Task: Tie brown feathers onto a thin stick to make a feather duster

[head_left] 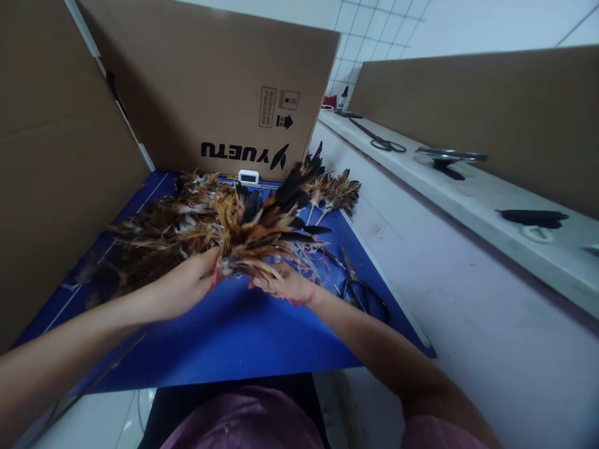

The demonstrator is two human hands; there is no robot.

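A bundle of brown and black feathers (262,234) fans out to the upper right above the blue table. My left hand (203,274) is closed around its lower left end, with a red band at the wrist. Under the bundle's right side, my right hand (285,284) is closed, its fingertips pinching at the lower feathers. A small red bit shows at those fingertips; whether it is thread cannot be told. A thin stick (116,362) slants below my left forearm, and its upper end's connection to the bundle is unclear.
A large heap of feathers (163,231) lies at the left, with smaller stemmed bunches (339,190) at the back right. Black-handled scissors (358,290) lie beside tangled thread (316,262). Cardboard (187,81) walls the back; a small white display (248,177) stands there. A ledge (407,168) holds tools.
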